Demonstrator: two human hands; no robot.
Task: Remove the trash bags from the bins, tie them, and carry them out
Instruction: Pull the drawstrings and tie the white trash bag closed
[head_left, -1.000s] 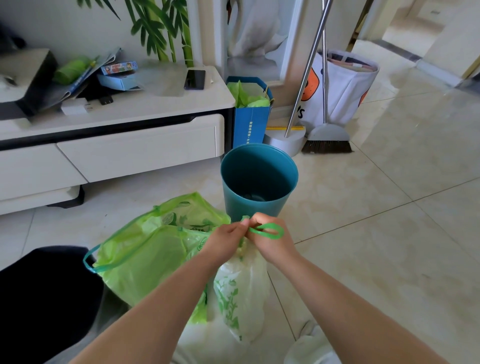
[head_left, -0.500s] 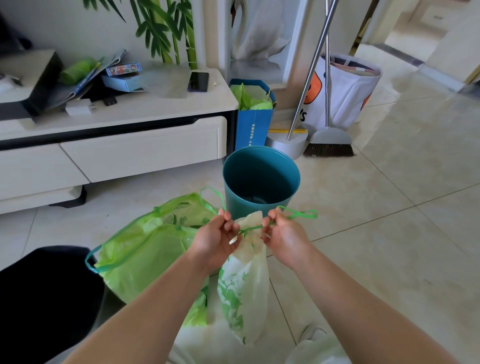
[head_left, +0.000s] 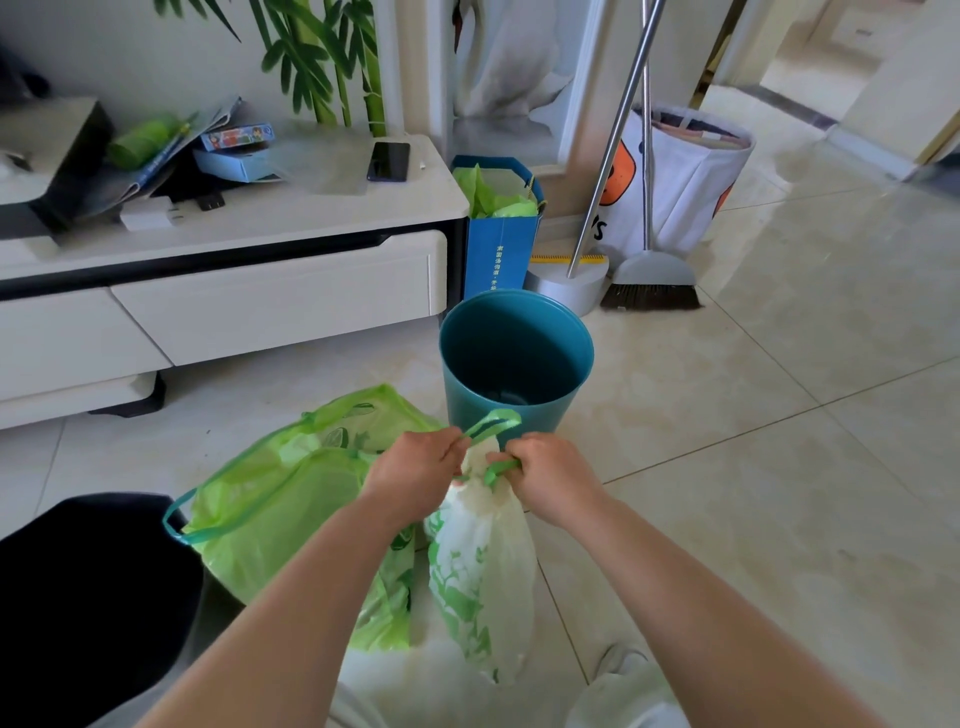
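the left hand is curled into a fist around one end of the green drawstring at the neck of the white trash bag, knuckles up. the right hand is likewise closed tight on the other end of the drawstring, thumb side toward the bag's gathered top. a loop of the string stands up between the two fists, just in front of the teal bin. both forearms reach forward and inward from the bottom of the view, so the hands sit close together with the bag's neck pinched between them — the bag hangs down from that point, its lower end near the floor.

to the left of the white bag lies a larger green trash bag, its mouth open and its own drawstring looping out at the left edge, next to a dark bin in the lower left corner. the teal bin stands upright on the tiled floor with no liner in it.

behind it, a low white surface with drawers carries a phone, boxes and papers. beside its right end stands a blue paper bag with green plastic inside, then a broom and dustpan — and a white fabric basket behind them.
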